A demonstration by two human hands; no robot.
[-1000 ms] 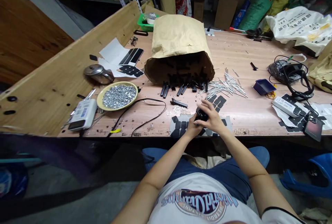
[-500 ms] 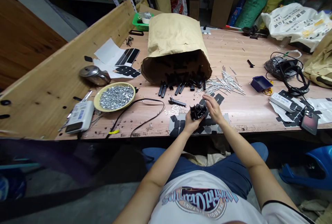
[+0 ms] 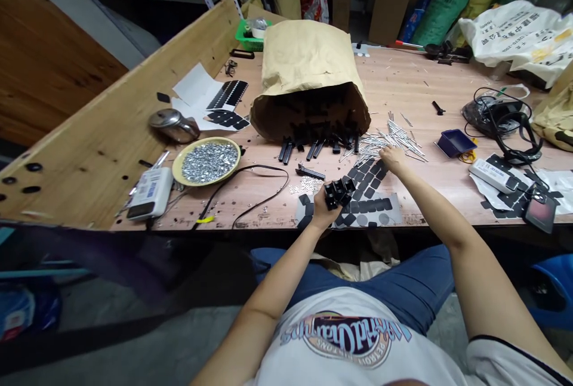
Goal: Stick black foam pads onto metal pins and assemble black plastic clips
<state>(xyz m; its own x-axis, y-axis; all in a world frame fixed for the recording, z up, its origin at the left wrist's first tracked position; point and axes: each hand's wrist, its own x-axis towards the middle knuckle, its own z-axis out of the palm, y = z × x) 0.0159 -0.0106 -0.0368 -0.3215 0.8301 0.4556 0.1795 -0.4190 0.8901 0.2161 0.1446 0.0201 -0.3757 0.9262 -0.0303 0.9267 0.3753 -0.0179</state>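
My left hand (image 3: 323, 213) is wrapped round a cluster of black plastic parts (image 3: 340, 193), their open hollow ends facing up. It hangs above the near table edge, over a sheet of black adhesive pads (image 3: 376, 206). Farther out, my right hand (image 3: 394, 161) reaches to the near edge of a pile of thin metal rods (image 3: 389, 140). Its fingers are bent down and pressed together; whatever is between the fingertips is hidden. Left of the pads lie a loose black plastic piece (image 3: 310, 172) and a scatter of tiny metal bits (image 3: 307, 185).
A paper sack (image 3: 308, 49) lies on its side, black parts spilling from its mouth. At left are a yellow bowl (image 3: 177, 172) of small metal pieces, a white device (image 3: 154, 192) and a black cord (image 3: 250, 166). At right stand a dark blue tray (image 3: 453, 142), headgear (image 3: 514, 129) and a phone (image 3: 540, 208).
My right hand has left the black parts and moved away, up and right, to the metal rods. My left hand still holds the cluster, now slightly lower and to the left. The view has shifted slightly.
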